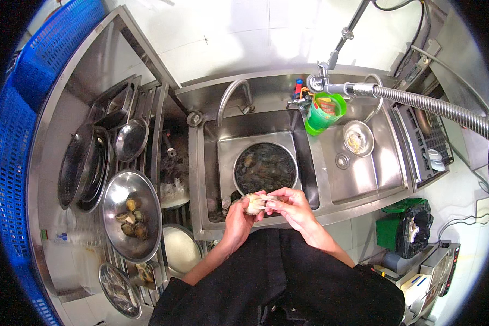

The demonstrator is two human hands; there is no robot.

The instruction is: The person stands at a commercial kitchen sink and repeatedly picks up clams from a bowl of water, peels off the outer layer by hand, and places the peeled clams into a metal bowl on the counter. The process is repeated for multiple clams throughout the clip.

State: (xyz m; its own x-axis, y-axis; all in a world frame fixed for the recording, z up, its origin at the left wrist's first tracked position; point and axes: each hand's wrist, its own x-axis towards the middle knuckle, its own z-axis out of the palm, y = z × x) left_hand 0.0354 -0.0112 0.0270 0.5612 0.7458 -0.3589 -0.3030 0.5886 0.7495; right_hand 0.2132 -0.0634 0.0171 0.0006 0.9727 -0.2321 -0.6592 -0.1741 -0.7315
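Observation:
Over the front edge of the sink, my left hand grips a pale, wet piece of seafood; its exact kind is unclear. The fingertips of my right hand pinch a whitish, stringy part at its right side. My fingers cover much of it. Just beyond both hands, a round metal bowl stands in the left sink basin. Dark water fills this bowl, with dark pieces in it that are hard to make out.
Left, a steel bowl with several abalone-like shellfish rests on a slatted rack. A curved faucet rises behind the sink. A green plastic container stands between basins; a small bowl sits right, under a sprayer hose. A lined bin stands lower right.

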